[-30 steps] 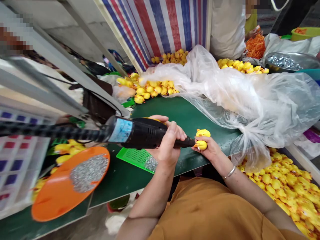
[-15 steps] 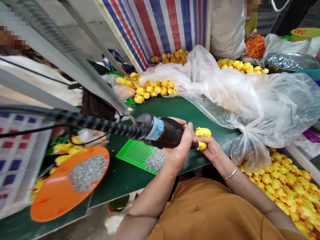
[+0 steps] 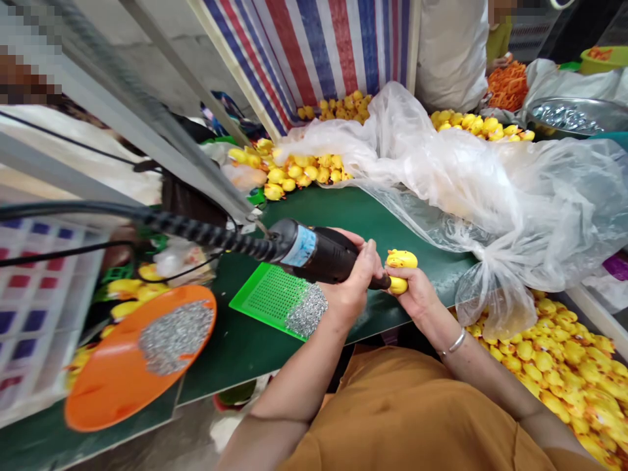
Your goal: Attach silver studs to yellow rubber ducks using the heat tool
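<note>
My left hand [image 3: 352, 288] is wrapped round a black electric screwdriver [image 3: 318, 252] whose coiled cable runs off to the left. Its tip presses against a small yellow toy duck [image 3: 400, 269]. My right hand [image 3: 417, 294] grips that duck from below, just above the green table [image 3: 353, 216]. Beneath the tool lies a green perforated tray [image 3: 267, 297] with a heap of small silver screws [image 3: 305, 311] on its near corner.
An orange dish [image 3: 112, 386] of screws sits at the near left. A big clear plastic bag [image 3: 471, 196] spreads over the right of the table. Piles of yellow ducks [image 3: 294, 171] lie at the back and in a bin [image 3: 569, 366] lower right. Another person stands at the back.
The screwdriver has swung from lying level to pointing down-right at the duck, and my left hand has slid along it toward the tip. The duck has stayed in my right hand.
</note>
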